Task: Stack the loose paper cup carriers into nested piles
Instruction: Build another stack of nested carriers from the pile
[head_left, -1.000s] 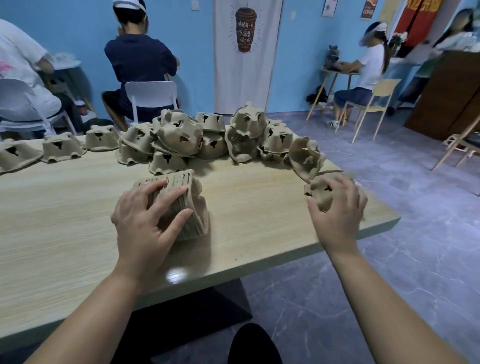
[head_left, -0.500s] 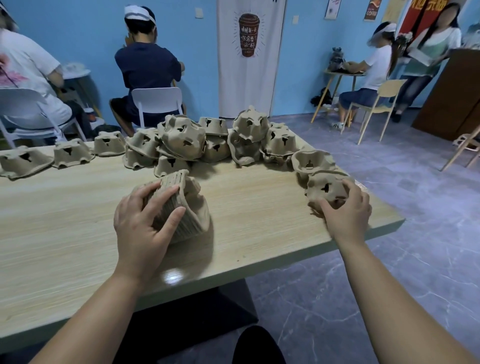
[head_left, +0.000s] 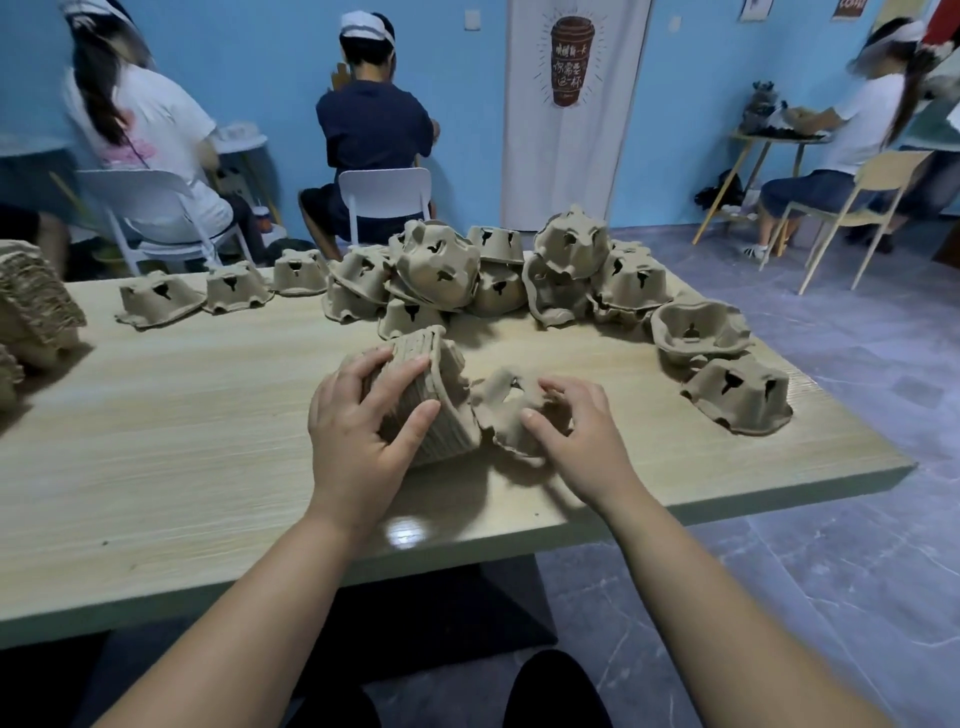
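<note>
A nested pile of brown pulp cup carriers (head_left: 441, 395) lies on its side near the middle of the wooden table (head_left: 156, 457). My left hand (head_left: 363, 426) grips this pile from the near side, fingers curled over its edges. My right hand (head_left: 576, 436) holds a single loose carrier (head_left: 501, 410) right beside the pile's open end, touching or nearly touching it. A heap of loose carriers (head_left: 498, 275) sits along the far side. Two more loose carriers (head_left: 737, 395) lie at the right edge, one of them turned mouth up (head_left: 696, 327).
A row of single carriers (head_left: 228, 291) stands at the far left of the heap. Finished stacks (head_left: 31, 306) lie at the table's left end. The right table edge is close to the loose carriers. People sit on chairs at other tables behind.
My right hand has carried one carrier from the right table edge leftward to the pile. My left hand has kept its grip on the pile. The camera has shifted, bringing the left stacks into view.
</note>
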